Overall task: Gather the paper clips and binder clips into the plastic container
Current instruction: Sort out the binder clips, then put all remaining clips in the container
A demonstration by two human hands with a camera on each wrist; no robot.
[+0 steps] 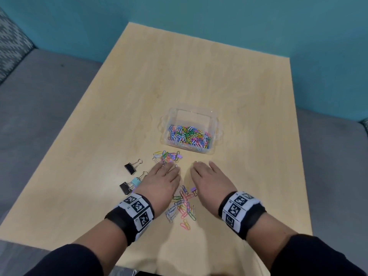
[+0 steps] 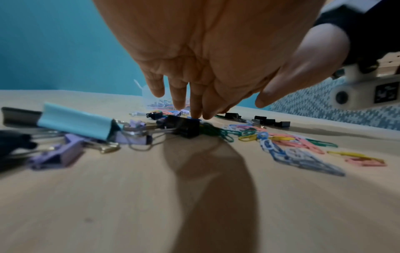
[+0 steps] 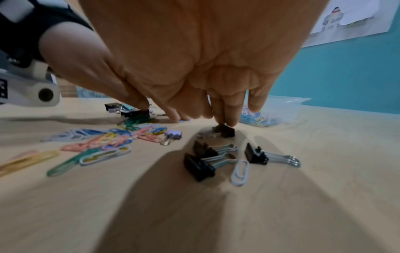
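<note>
A clear plastic container point(image 1: 216, 118) stands mid-table, holding a heap of coloured paper clips point(image 1: 189, 135). More loose paper clips point(image 1: 166, 156) lie just in front of it, and another scatter point(image 1: 182, 205) lies between my wrists. My left hand point(image 1: 166, 172) is palm down with straight fingers. Its fingertips point(image 2: 195, 111) touch the table beside a black binder clip point(image 2: 184, 127). My right hand point(image 1: 203, 174) is also flat, and its fingertips point(image 3: 225, 118) rest on a small black binder clip point(image 3: 224, 131). Several black binder clips point(image 3: 200, 165) lie under its palm, hidden in the head view.
Left of my left hand lie a black binder clip point(image 1: 132, 167), a light-blue one point(image 1: 136, 181) and another black one point(image 1: 125, 187). A small purple binder clip point(image 1: 193, 189) sits by my right wrist. The wooden table point(image 1: 199, 76) has a grey seat on both sides.
</note>
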